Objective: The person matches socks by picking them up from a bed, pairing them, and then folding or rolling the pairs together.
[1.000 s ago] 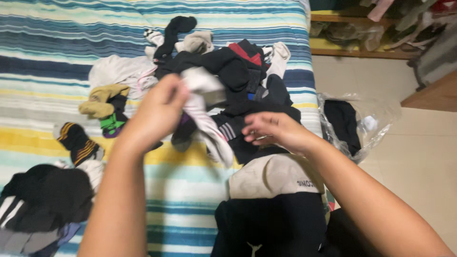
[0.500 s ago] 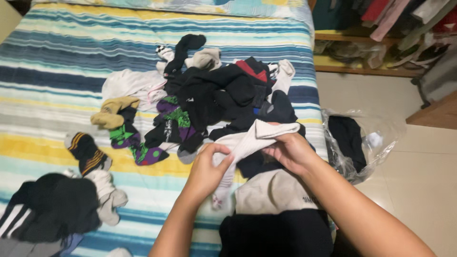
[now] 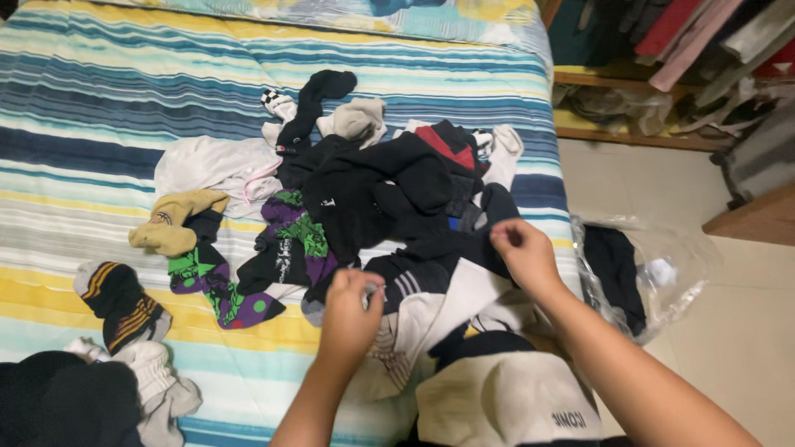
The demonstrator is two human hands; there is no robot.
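Observation:
A white sock point(image 3: 451, 302) lies stretched across the striped bed point(image 3: 99, 108) between my two hands. My left hand point(image 3: 349, 310) has its fingers curled at the sock's left edge. My right hand point(image 3: 523, 255) hovers over the sock's far end with fingertips pinched together above a dark sock; whether it holds anything is unclear. Just beyond the hands is a heap of black socks point(image 3: 373, 182), with a purple and green sock point(image 3: 290, 240) at its left side.
A mustard sock point(image 3: 170, 219), a black sock with orange stripes point(image 3: 120, 302) and a white garment point(image 3: 207, 165) lie to the left. A cream and black folded garment point(image 3: 505, 401) sits near me. A clear plastic bag point(image 3: 654, 265) lies on the floor by the bed.
The white sock, held up and pulled between both hands before, now lies flat on the bed. My right hand has lifted off toward the dark pile.

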